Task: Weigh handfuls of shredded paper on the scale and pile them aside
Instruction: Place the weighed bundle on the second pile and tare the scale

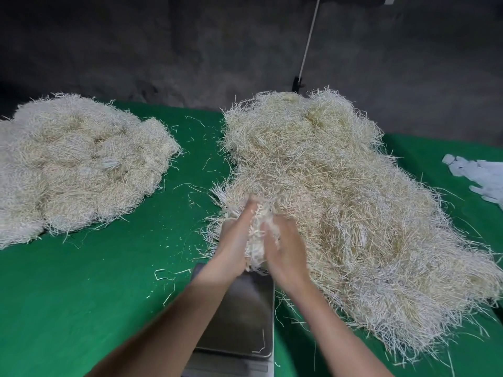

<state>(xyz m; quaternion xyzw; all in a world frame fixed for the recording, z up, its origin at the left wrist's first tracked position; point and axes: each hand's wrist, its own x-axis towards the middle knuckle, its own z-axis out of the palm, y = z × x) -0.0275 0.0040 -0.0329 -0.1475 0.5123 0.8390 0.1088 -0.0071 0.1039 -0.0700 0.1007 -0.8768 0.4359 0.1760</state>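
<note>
Hands, two, yours, bare, meeting over the far edge of the scale.

Left hand [234, 240]: fingers [249, 210] stretched nearly straight and close together, laid flat against the left side of the handful.

Right hand [285, 251]: smeared by motion. It lies against the right side of the same handful, but you cannot tell whether its fingers curl round the strands or only press them.

Handful of shredded paper [255, 240]: pale cream strands, sandwiched between your two palms. Its far end fans out past your left fingertips into the heap. Its near end hangs at the platter's far edge; contact there cannot be told.

Scale [245, 317]: flat steel platter, nearer to you than your fingers, below both wrists. Your left forearm crosses its left side.

Loose heap [340, 191]: large, tangled, beginning at your fingertips and spreading beyond them and to the right of your right-hand fingers.

Second pile [81, 164]: rounder and denser, well apart, left of and beyond your left-hand fingers.

Stray shreds [190, 186]: scattered singly between the two masses, left of your left fingers.

Green cloth [95, 295]: covers the table under everything listed.

White paper slips [479, 175]: small flat cluster, far right of your right-hand fingers, at the frame edge.

White pole [307, 44]: slanted, beyond the heap, against a dark wall [136, 50].
</note>
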